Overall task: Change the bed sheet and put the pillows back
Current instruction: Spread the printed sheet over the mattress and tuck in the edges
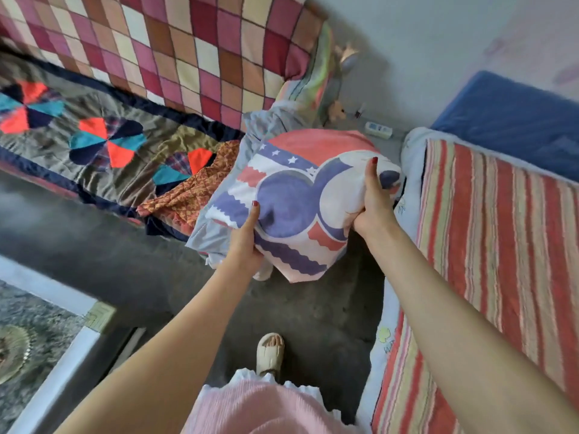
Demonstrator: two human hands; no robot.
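A pillow [297, 195] with a pink, white and purple print hangs in the air over the grey floor between two beds. My left hand [246, 238] grips its lower left edge, thumb on top. My right hand [374, 198] grips its right edge, thumb up across the print. A pale grey-blue cloth [206, 236] hangs under the pillow on the left side. The bed on the right carries a red and cream striped sheet [501, 245] over a white mattress cover [410, 158]. A blue pillow [513, 117] lies at that bed's head.
On the left lies a dark patchwork quilt [94, 142] with an orange patterned cloth [191, 189] on its end, and a pink checked blanket [175, 48] beyond it. A white power strip [378, 129] sits on the floor by the wall. My sandalled foot [270, 352] stands on the concrete floor [313, 314].
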